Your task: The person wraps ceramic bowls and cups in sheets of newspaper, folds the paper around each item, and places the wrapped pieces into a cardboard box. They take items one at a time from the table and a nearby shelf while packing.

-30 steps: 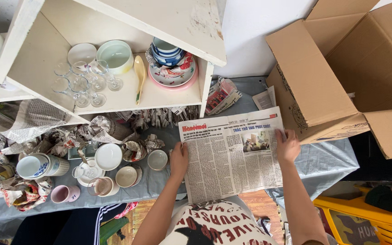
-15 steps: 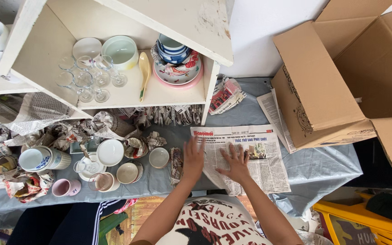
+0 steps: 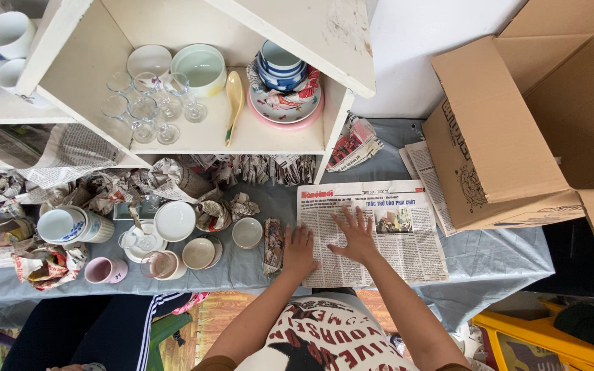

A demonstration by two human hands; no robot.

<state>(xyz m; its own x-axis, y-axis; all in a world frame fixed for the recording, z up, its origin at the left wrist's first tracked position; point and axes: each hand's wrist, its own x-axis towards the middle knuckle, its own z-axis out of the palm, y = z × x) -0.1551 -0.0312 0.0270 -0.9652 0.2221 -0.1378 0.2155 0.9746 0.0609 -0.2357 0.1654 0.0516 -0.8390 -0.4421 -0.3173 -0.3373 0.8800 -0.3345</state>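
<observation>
A folded newspaper sheet (image 3: 407, 240) lies flat on the grey cloth-covered table (image 3: 503, 254). My left hand (image 3: 300, 251) presses on the sheet's left edge, fingers spread. Flat on the middle of the sheet rests my right hand (image 3: 355, 234), fingers apart. Neither hand holds anything. Just left of my left hand lies a small paper-wrapped bundle (image 3: 273, 246), and beyond it a small white bowl (image 3: 247, 232).
Cups, saucers and bowls (image 3: 173, 223) cluster on the table's left among crumpled newspaper (image 3: 42, 264). A white shelf (image 3: 242, 141) holds glasses, bowls and a stack of dishes (image 3: 284, 86). An open cardboard box (image 3: 517, 130) stands at right, more newspaper (image 3: 421, 165) beside it.
The newspaper was a wide open sheet held at both edges. It has been folded to about half its size, and both hands have come together on top of it.
</observation>
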